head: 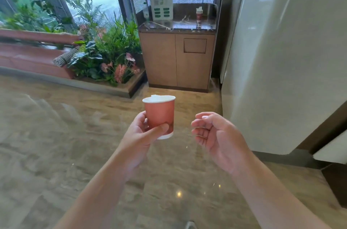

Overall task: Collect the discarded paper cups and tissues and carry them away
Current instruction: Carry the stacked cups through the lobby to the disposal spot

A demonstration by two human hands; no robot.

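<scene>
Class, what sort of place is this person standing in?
Probably a public lobby or lounge: polished stone floor, an indoor planter by big windows, and a cabinet with a waste flap.

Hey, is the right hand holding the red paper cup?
No, the left hand grips the red paper cup, while the right hand is beside it, holding nothing.

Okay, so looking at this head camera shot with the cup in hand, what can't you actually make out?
- Contents of the red paper cup in the left hand: something white pokes above the rim, but the wall hides the rest.
- The small red cup-like item on the dark-topped wooden cabinet: too small and distant to identify.
- The white box with green panels: print too small to read.
- The right hand, loosely curled, appears empty; its far side is hidden.
</scene>
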